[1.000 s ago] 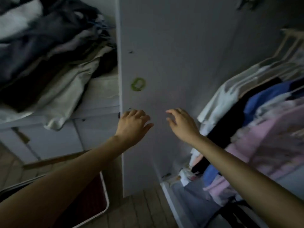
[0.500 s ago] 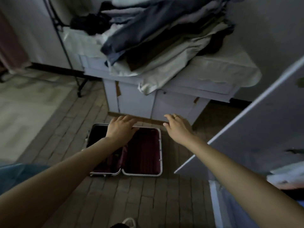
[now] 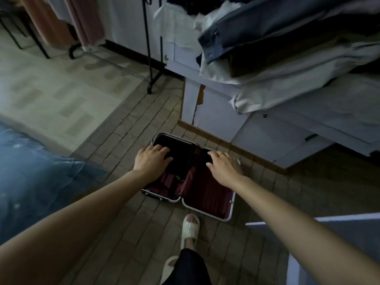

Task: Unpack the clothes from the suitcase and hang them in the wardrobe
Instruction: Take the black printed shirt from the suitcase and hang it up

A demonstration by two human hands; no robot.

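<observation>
Reaching hands [image 3: 151, 161] over suitcase [image 3: 207, 199] (unlabelled)

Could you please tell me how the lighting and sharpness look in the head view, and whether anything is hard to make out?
Head view: dim light; the open suitcase interior is largely black shadow, its contents unclear; the left hand and right hand read fairly sharp; the blue mass at left is blurred; wide-angle bending curves the floor tiles.
</observation>
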